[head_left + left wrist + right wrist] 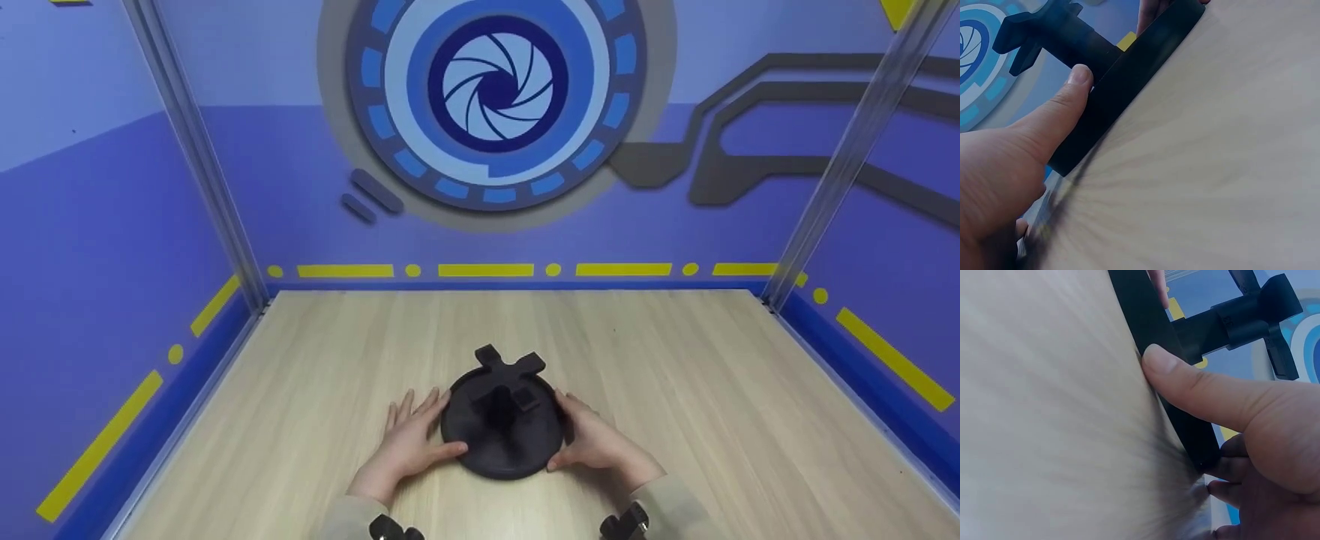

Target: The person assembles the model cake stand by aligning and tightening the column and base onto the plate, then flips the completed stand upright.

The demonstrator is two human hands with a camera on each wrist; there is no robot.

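A black stand (480, 445) sits upright on the wooden table in the head view. It has a round, thick-rimmed base, a short post and a cross-shaped top with raised blocks at the arm ends. My left hand (409, 447) holds the base at its left side, other fingers spread along the table. In the left wrist view the left thumb (1064, 107) lies over the rim's upper edge beside the post (1081, 50). Opposite, my right hand (596, 444) grips the right side. The right wrist view shows its thumb (1202, 391) across the rim wall, fingertips behind the base (1134, 309).
The pale wooden table (360, 337) spreads around the stand. Blue panels with yellow markings rise at the back (270, 187) and both sides, with metal posts (202, 165) at the back corners. Dark wrist devices (626, 521) sit over the sleeves.
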